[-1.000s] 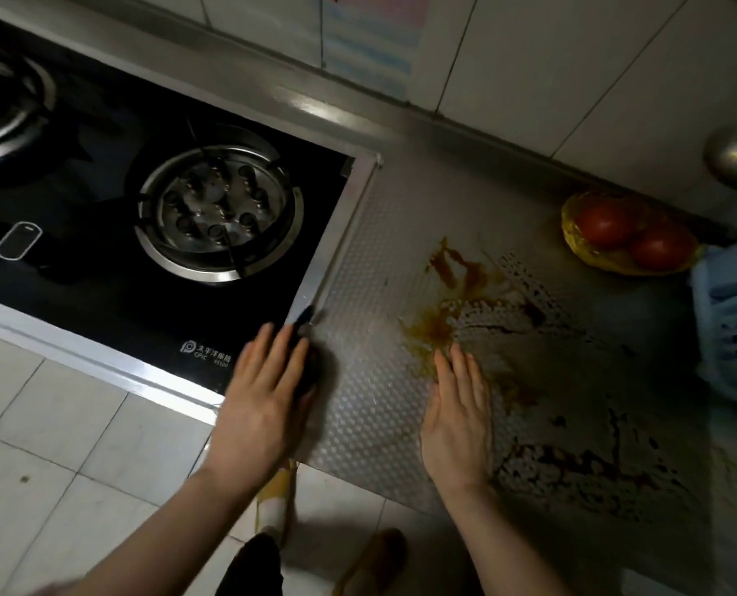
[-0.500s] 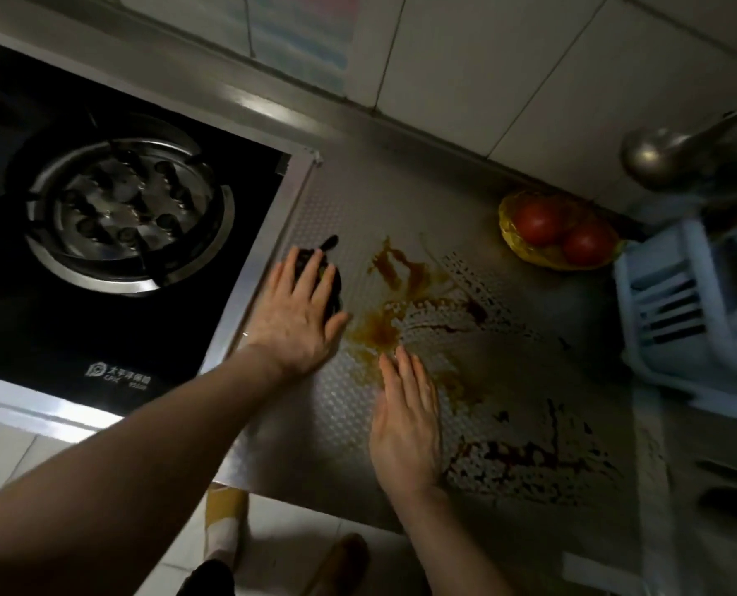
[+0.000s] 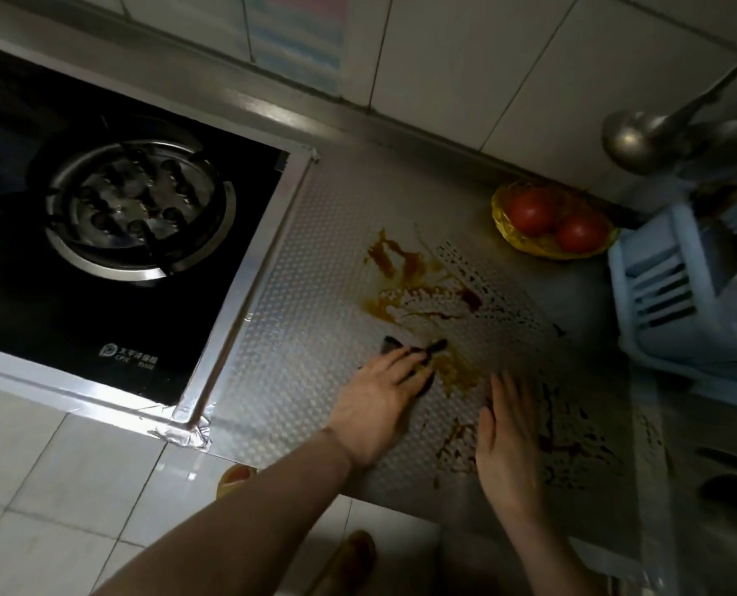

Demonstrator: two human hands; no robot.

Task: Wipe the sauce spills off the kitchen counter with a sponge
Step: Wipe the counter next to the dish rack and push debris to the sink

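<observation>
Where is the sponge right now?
In the head view, the dark sponge lies under the left hand on the metal counter, at the orange sauce spill, right of the stove.

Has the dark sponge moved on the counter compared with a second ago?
Yes. The sponge under the left hand has moved right, away from the stove's metal edge and into the orange sauce spill.

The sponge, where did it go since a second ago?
The left hand slid the dark sponge from the stove's edge across the counter to the brown sauce. The right hand stayed flat on the counter; most sauce remains.
</observation>
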